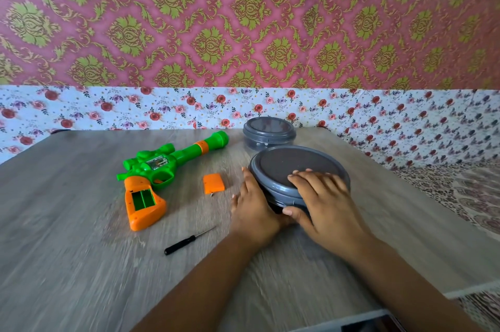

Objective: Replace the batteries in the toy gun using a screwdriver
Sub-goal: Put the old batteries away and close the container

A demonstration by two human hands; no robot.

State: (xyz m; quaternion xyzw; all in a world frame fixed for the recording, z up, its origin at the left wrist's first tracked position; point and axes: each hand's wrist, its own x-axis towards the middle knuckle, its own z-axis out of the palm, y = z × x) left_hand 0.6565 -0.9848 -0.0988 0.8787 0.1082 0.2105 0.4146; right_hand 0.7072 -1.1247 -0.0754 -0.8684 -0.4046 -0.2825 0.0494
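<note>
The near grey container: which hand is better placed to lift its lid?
Probably the right hand: it grips the lid of the near grey container from above, thumb under the rim. The left hand steadies the side.

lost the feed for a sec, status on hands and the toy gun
Both hands on near grey container: left hand at its side, right hand gripping lid. Toy gun compartment open, empty. Cover, screwdriver loose on table.
</note>
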